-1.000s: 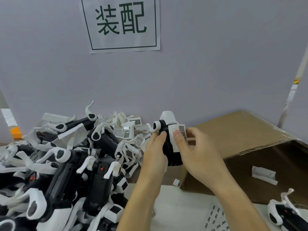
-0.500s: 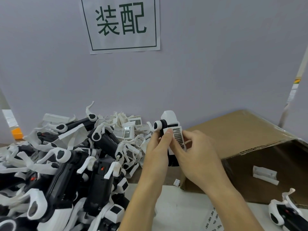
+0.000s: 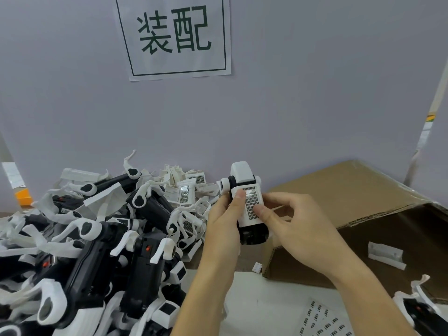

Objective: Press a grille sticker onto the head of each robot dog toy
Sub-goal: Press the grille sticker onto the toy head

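I hold one black-and-white robot dog toy [image 3: 242, 175] upright in front of me. My left hand [image 3: 224, 221] grips its left side, thumb lying on the white head panel. A silver grille sticker [image 3: 251, 202] lies on that panel. My right hand [image 3: 291, 221] holds the toy from the right, its thumb pressing on the sticker's lower part. A sheet of grille stickers [image 3: 324, 321] lies on the white table near the bottom edge.
A big pile of black-and-white robot dog toys [image 3: 97, 238] fills the left side. An open cardboard box [image 3: 351, 190] lies on its side at the right, with a white part [image 3: 385, 254] inside. Another toy [image 3: 421, 311] sits at the bottom right.
The sticker went from pinched in my right fingers beside the head to lying flat on the head panel. Both thumbs now lie on the panel.
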A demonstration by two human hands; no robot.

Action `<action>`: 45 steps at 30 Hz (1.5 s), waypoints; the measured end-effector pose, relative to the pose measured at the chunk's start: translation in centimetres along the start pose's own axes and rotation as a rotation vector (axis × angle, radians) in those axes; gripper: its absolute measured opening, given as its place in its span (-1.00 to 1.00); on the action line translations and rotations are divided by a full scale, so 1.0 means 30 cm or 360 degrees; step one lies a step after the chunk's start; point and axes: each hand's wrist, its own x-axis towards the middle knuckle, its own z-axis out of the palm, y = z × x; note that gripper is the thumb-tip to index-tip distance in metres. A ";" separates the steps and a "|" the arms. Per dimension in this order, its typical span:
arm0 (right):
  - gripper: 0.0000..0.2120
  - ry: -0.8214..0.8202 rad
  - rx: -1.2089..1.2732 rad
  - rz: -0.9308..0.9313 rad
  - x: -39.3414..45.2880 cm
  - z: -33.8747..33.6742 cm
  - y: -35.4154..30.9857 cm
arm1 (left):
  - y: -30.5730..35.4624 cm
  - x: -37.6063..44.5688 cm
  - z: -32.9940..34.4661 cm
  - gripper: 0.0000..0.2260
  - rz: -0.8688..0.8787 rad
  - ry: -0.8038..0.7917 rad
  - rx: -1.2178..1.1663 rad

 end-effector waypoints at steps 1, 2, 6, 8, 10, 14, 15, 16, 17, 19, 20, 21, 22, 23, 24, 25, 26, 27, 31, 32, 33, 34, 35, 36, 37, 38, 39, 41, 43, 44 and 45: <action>-0.83 0.0010 0.0018 0.0006 0.000 -0.002 0.001 | 0.000 0.000 -0.003 -0.71 -0.0001 -0.0012 -0.0010; -0.84 0.0021 0.0036 0.0011 0.000 -0.003 0.003 | 0.001 0.001 -0.006 -0.68 0.0001 -0.0021 -0.0018; -0.86 0.0041 0.0149 0.0030 0.000 -0.001 0.006 | 0.003 0.003 -0.015 -0.56 0.0015 -0.0060 -0.0040; -0.79 0.0025 0.0250 0.0038 -0.001 0.007 0.004 | 0.006 0.002 -0.018 -0.59 0.0029 -0.0096 -0.0044; -0.76 0.0045 0.0356 0.0075 0.001 0.017 0.003 | 0.008 0.001 -0.017 -0.60 0.0048 -0.0116 -0.0021; -0.83 0.0096 0.0406 0.0119 0.006 0.027 0.002 | 0.011 -0.002 -0.012 -0.59 0.0084 -0.0117 0.0013; -0.83 0.0096 0.0406 0.0130 0.008 0.026 0.001 | 0.011 -0.002 -0.010 -0.62 0.0099 -0.0118 0.0023; -0.83 0.0099 0.0419 0.0140 0.008 0.024 0.000 | 0.011 -0.003 -0.009 -0.64 0.0111 -0.0117 0.0029; -0.82 0.0103 0.0440 0.0148 0.008 0.022 -0.002 | 0.012 -0.003 -0.009 -0.66 0.0120 -0.0117 0.0036; -0.72 0.0113 0.0483 0.0167 0.007 0.020 -0.007 | 0.013 -0.002 -0.011 -0.64 0.0130 -0.0128 0.0054; -0.67 0.0115 0.0499 0.0176 0.007 0.019 -0.007 | 0.014 -0.003 -0.012 -0.62 0.0136 -0.0138 0.0056; -0.65 0.0110 0.0507 0.0181 0.006 0.018 -0.007 | 0.015 -0.004 -0.014 -0.62 0.0151 -0.0147 0.0057; -0.65 0.0094 0.0513 0.0184 0.005 0.017 -0.008 | 0.015 -0.004 -0.014 -0.63 0.0175 -0.0148 0.0060; -0.66 0.0068 0.0522 0.0190 0.004 0.015 -0.009 | 0.014 -0.004 -0.014 -0.66 0.0203 -0.0146 0.0066; -0.66 0.0041 0.0540 0.0199 0.004 0.014 -0.011 | 0.015 -0.005 -0.013 -0.70 0.0227 -0.0144 0.0076; -0.67 0.0022 0.0562 0.0207 0.004 0.014 -0.013 | 0.015 -0.005 -0.011 -0.73 0.0245 -0.0145 0.0093; -0.67 0.0019 0.0578 0.0213 0.003 0.014 -0.015 | 0.015 -0.005 -0.009 -0.75 0.0256 -0.0146 0.0116; -0.66 0.0031 0.0581 0.0215 0.003 0.015 -0.017 | 0.014 -0.005 -0.008 -0.75 0.0265 -0.0148 0.0137; -0.66 0.0091 0.0550 0.0203 0.001 0.017 -0.020 | 0.014 -0.011 -0.004 -0.71 0.0304 -0.0164 0.0185; -0.67 0.0114 0.0543 0.0205 0.001 0.017 -0.020 | 0.013 -0.012 -0.002 -0.71 0.0311 -0.0165 0.0191; -0.68 0.0134 0.0540 0.0211 0.001 0.017 -0.020 | 0.011 -0.012 -0.002 -0.72 0.0306 -0.0159 0.0188; -0.68 0.0147 0.0543 0.0217 0.001 0.016 -0.019 | 0.008 -0.011 -0.003 -0.73 0.0289 -0.0148 0.0182; -0.67 0.0151 0.0552 0.0228 0.002 0.016 -0.019 | 0.007 -0.009 -0.004 -0.72 0.0264 -0.0137 0.0174; -0.67 0.0147 0.0570 0.0243 0.001 0.017 -0.019 | 0.006 -0.008 -0.006 -0.72 0.0237 -0.0129 0.0165; -0.67 0.0138 0.0596 0.0264 0.001 0.019 -0.020 | 0.008 -0.008 -0.006 -0.71 0.0213 -0.0126 0.0155; -0.68 0.0129 0.0629 0.0288 0.000 0.021 -0.022 | 0.011 -0.009 -0.006 -0.71 0.0202 -0.0123 0.0150; -0.70 0.0123 0.0666 0.0311 0.000 0.025 -0.026 | 0.014 -0.010 -0.005 -0.70 0.0204 -0.0112 0.0150; -0.70 0.0102 0.0731 0.0350 0.001 0.032 -0.034 | 0.017 -0.010 -0.001 -0.67 0.0238 -0.0084 0.0182; -0.62 0.0069 0.0773 0.0388 0.000 0.041 -0.043 | 0.015 -0.007 0.004 -0.64 0.0269 -0.0075 0.0237; -0.59 0.0059 0.0788 0.0405 -0.001 0.045 -0.046 | 0.014 -0.008 0.006 -0.62 0.0274 -0.0078 0.0257; -0.58 0.0059 0.0805 0.0415 -0.001 0.047 -0.048 | 0.014 -0.008 0.008 -0.61 0.0276 -0.0082 0.0260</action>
